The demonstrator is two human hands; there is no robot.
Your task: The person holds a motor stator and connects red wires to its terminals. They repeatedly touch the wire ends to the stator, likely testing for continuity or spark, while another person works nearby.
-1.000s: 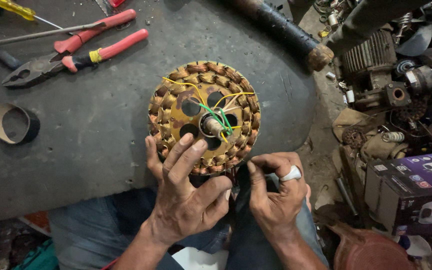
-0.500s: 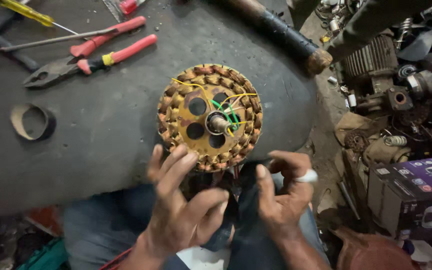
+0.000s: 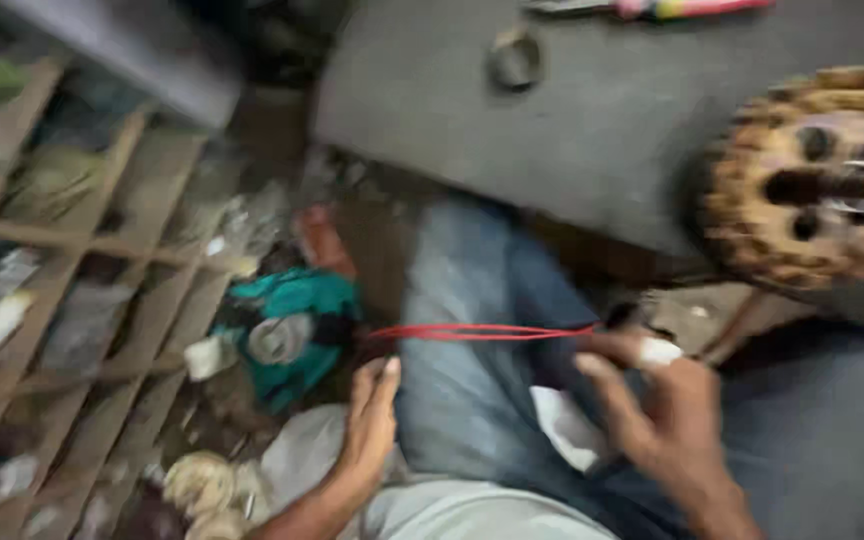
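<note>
Red wire (image 3: 472, 332) stretched between both hands over the lap; right hand (image 3: 667, 405) pinching its end, left hand (image 3: 372, 410) open-fingered beside it, motor coil (image 3: 812, 180) far right on desk (image 3: 592, 120).

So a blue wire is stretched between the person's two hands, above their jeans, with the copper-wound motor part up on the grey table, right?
Not quite: the wire is red, not blue. The head view shows it stretched between the left hand and the right hand, above the jeans. The copper-wound motor part does sit on the grey table; the picture is blurred.
</note>
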